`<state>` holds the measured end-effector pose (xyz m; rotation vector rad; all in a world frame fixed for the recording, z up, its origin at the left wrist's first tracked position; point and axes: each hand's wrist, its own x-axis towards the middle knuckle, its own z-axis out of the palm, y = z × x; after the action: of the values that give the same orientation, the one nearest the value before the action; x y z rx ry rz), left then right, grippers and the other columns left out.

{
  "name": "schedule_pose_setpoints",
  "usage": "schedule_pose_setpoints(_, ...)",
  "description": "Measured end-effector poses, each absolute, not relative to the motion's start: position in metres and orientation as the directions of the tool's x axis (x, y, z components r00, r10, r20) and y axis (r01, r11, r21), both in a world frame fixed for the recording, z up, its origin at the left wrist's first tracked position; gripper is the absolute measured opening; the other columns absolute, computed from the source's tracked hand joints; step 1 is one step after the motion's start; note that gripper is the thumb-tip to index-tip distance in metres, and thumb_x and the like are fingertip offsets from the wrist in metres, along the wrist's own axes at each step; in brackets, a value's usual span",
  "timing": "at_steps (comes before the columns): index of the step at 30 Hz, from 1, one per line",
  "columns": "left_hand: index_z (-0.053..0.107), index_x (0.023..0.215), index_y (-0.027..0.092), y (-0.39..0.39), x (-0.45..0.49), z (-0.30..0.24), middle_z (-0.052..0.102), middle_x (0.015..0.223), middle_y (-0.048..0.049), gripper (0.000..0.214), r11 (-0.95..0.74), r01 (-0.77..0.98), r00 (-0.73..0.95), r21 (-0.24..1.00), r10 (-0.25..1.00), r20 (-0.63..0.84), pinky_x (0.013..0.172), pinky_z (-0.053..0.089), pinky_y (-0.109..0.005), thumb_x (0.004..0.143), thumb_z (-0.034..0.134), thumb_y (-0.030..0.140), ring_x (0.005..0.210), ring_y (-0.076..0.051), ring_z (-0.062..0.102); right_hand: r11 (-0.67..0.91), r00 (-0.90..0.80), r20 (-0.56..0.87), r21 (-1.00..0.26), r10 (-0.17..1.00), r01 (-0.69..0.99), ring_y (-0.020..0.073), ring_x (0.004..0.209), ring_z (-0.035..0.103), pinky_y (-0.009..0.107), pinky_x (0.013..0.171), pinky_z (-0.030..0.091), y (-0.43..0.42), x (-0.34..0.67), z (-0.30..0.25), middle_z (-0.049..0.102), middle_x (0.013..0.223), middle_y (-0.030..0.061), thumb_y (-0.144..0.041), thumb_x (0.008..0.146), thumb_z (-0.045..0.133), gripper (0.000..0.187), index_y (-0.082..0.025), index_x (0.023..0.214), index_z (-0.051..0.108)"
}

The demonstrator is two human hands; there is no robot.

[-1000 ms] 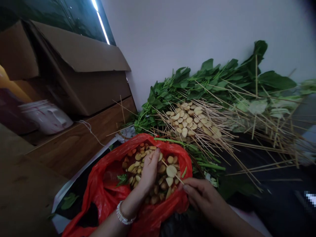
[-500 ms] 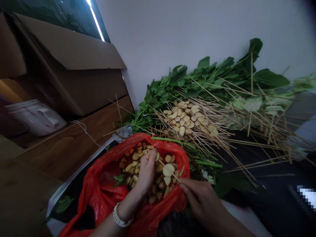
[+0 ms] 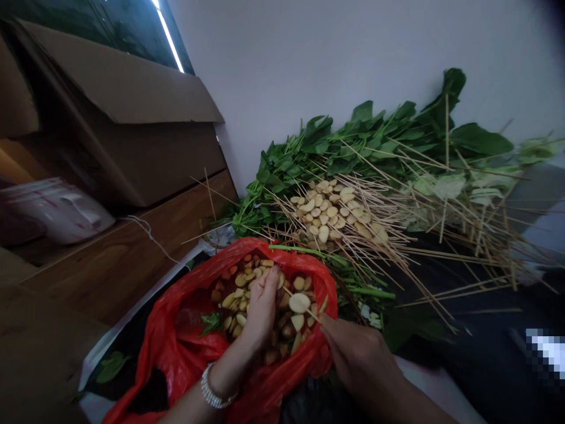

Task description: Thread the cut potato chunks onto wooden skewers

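My right hand [image 3: 362, 353] pinches the end of a thin wooden skewer [image 3: 313, 314] at the bag's right rim. A round, pale potato slice [image 3: 299, 303] is threaded on that skewer. Inside the red plastic bag [image 3: 176, 306], my left hand [image 3: 261, 309] is closed, thumb upward, on another potato slice [image 3: 281, 282] at the skewer's far end. Its other fingers are mostly hidden behind the palm. Around it in the bag lie many cut potato pieces [image 3: 238, 292], some reddish chunks [image 3: 227, 272] and a green sprig [image 3: 212, 321].
Behind the bag lies a pile of skewered potato slices [image 3: 329, 212], with leafy greens [image 3: 318, 138] against the wall. Loose skewers spread right towards pale cabbage leaves [image 3: 452, 186]. A cardboard box [image 3: 145, 147] and a whitish plastic tub [image 3: 57, 209] stand at left.
The view has shifted slightly. Both hands, the skewer and its slice keep nearly the same positions relative to each other.
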<state>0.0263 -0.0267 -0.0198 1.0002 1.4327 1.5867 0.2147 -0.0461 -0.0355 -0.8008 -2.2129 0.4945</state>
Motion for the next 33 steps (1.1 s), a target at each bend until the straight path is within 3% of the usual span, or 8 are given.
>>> schedule_pose_setpoints(3, 0.037, 0.059, 0.021, -0.027, 0.027, -0.02, 0.03, 0.05, 0.0077, 0.049, -0.063, -0.044, -0.402, 0.997, 0.915, 0.04, 0.042, 0.02, -0.023, 0.079, 0.056, 0.062, 0.045, -0.008, 0.023, 0.38, -0.594, 0.182, -0.896, 0.784, 0.228, 0.0132, 0.059, 0.058, 0.021, 0.058, 0.044, -0.046, 0.211, -0.025, 0.063, 0.064, 0.0001, -0.03, 0.096, 0.04, 0.036, -0.016, 0.077, 0.066)
schedule_pose_setpoints(5, 0.039, 0.06, 0.021, -0.027, 0.027, -0.021, 0.03, 0.05, 0.0077, 0.048, -0.056, -0.051, -0.4, 0.997, 0.916, 0.03, 0.042, 0.02, -0.023, 0.08, 0.055, 0.061, 0.045, -0.008, 0.023, 0.196, -0.618, 0.054, -0.967, 0.785, 0.165, 0.0123, 0.057, 0.055, 0.019, 0.054, 0.042, -0.045, 0.21, -0.02, 0.059, 0.06, -0.0016, -0.036, 0.095, 0.042, 0.037, -0.016, 0.073, 0.064)
schedule_pose_setpoints(6, 0.039, 0.06, 0.02, -0.027, 0.027, -0.022, 0.03, 0.051, 0.0077, 0.047, -0.058, -0.054, -0.395, 0.997, 0.918, 0.032, 0.042, 0.02, -0.023, 0.081, 0.055, 0.06, 0.045, -0.008, 0.023, 0.189, -0.615, 0.05, -0.968, 0.787, 0.163, 0.0126, 0.057, 0.055, 0.02, 0.055, 0.042, -0.046, 0.21, -0.02, 0.059, 0.06, -0.0014, -0.036, 0.095, 0.043, 0.037, -0.016, 0.073, 0.064)
schedule_pose_setpoints(10, 0.037, 0.06, 0.021, -0.028, 0.027, -0.024, 0.031, 0.052, 0.0069, 0.047, -0.084, -0.019, -0.398, 0.996, 0.915, 0.07, 0.043, 0.022, -0.023, 0.083, 0.054, 0.058, 0.047, -0.008, 0.024, 0.51, -0.554, 0.294, -0.811, 0.779, 0.286, 0.016, 0.067, 0.061, 0.024, 0.066, 0.044, -0.048, 0.211, -0.026, 0.064, 0.07, 0.0035, -0.029, 0.096, 0.037, 0.034, -0.018, 0.079, 0.064)
schedule_pose_setpoints(12, 0.037, 0.06, 0.021, -0.028, 0.027, -0.025, 0.033, 0.052, 0.0064, 0.047, -0.084, 0.005, -0.4, 0.996, 0.913, 0.079, 0.043, 0.023, -0.023, 0.083, 0.053, 0.058, 0.048, -0.008, 0.025, 0.596, -0.542, 0.376, -0.739, 0.752, 0.314, 0.0168, 0.069, 0.062, 0.024, 0.068, 0.044, -0.049, 0.212, -0.029, 0.065, 0.071, 0.0045, -0.026, 0.095, 0.035, 0.033, -0.019, 0.08, 0.064)
schedule_pose_setpoints(22, 0.036, 0.06, 0.021, -0.028, 0.028, -0.022, 0.031, 0.051, 0.0073, 0.047, -0.079, -0.009, -0.4, 0.997, 0.914, 0.069, 0.042, 0.022, -0.022, 0.083, 0.052, 0.059, 0.047, -0.008, 0.023, 0.456, -0.565, 0.222, -0.833, 0.794, 0.313, 0.014, 0.06, 0.059, 0.021, 0.059, 0.042, -0.049, 0.209, -0.022, 0.062, 0.063, 0.0004, -0.031, 0.097, 0.037, 0.038, -0.018, 0.072, 0.063)
schedule_pose_setpoints(28, 0.039, 0.059, 0.021, -0.03, 0.031, -0.026, 0.037, 0.053, 0.0061, 0.047, -0.069, -0.026, -0.386, 0.997, 0.921, 0.054, 0.044, 0.03, -0.021, 0.079, 0.058, 0.059, 0.048, -0.009, 0.033, 0.611, -0.538, 0.404, -0.739, 0.74, 0.285, 0.0165, 0.07, 0.065, 0.023, 0.07, 0.047, -0.047, 0.207, -0.029, 0.063, 0.069, 0.0031, -0.022, 0.096, 0.035, 0.032, -0.02, 0.075, 0.059)
schedule_pose_setpoints(33, 0.041, 0.06, 0.021, -0.031, 0.03, -0.024, 0.041, 0.05, 0.0061, 0.046, -0.051, -0.059, -0.343, 0.997, 0.939, 0.028, 0.043, 0.031, -0.022, 0.077, 0.06, 0.06, 0.045, -0.009, 0.037, 0.612, -0.549, 0.402, -0.742, 0.733, 0.274, 0.016, 0.072, 0.066, 0.022, 0.071, 0.047, -0.046, 0.208, -0.028, 0.062, 0.067, 0.0017, -0.022, 0.097, 0.035, 0.031, -0.022, 0.075, 0.057)
